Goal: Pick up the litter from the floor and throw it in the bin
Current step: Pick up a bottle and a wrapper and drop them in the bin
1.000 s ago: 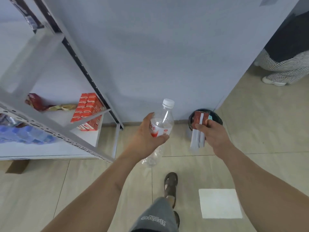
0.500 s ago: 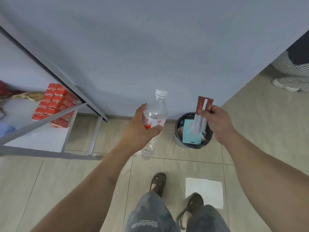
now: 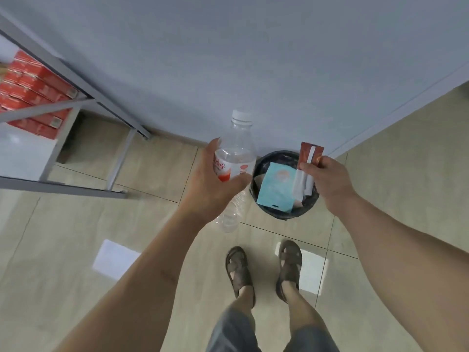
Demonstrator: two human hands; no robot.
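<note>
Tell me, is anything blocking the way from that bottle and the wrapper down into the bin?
Nothing visible blocks it. The bin is open-topped, holding a blue packet. The right hand holds the wrapper over it; the left hand grips the bottle beside its rim.

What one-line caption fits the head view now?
Left hand holds a plastic bottle, right hand pinches a wrapper over the bin.

Both arms outstretched, left hand (image 3: 210, 189) and right hand (image 3: 327, 179) fingers curled.
</note>
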